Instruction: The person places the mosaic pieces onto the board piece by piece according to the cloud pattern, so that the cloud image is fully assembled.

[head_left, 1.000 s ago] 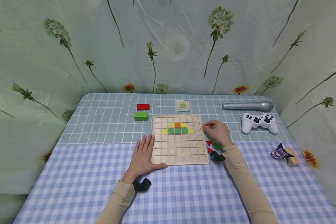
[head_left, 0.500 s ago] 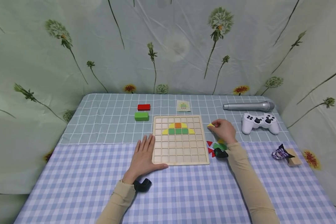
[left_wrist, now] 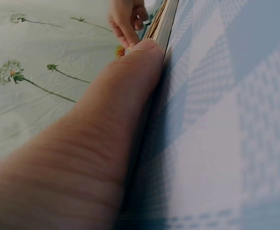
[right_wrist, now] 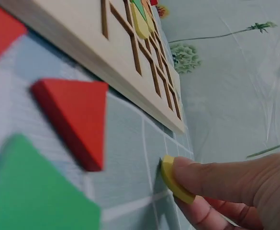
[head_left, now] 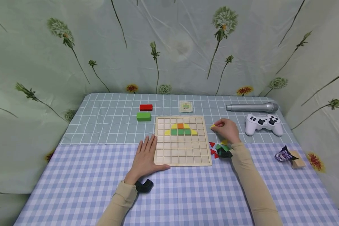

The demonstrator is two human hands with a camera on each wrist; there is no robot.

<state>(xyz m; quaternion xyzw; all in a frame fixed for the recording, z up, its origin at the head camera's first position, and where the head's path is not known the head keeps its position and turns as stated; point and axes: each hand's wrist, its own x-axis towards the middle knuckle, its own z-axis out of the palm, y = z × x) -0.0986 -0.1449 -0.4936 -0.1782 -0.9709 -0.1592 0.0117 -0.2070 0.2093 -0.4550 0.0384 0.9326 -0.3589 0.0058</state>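
Here, the gridded board (head_left: pixel 183 153) holds yellow, green and orange tiles (head_left: pixel 180 131).

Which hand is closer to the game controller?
Right. The right hand is left of the controller, with a gap; the left hand is farther, at the left edge of the wooden board.

We count two hands (head_left: pixel 143 159), one board (head_left: pixel 184 153) mid-frame with one orange square (head_left: pixel 180 126), three green squares (head_left: pixel 180 131), four yellow pieces (head_left: pixel 174 126); three red triangles (head_left: pixel 212 144) visible right of centre; one microphone (head_left: pixel 250 107), one controller (head_left: pixel 264 121).
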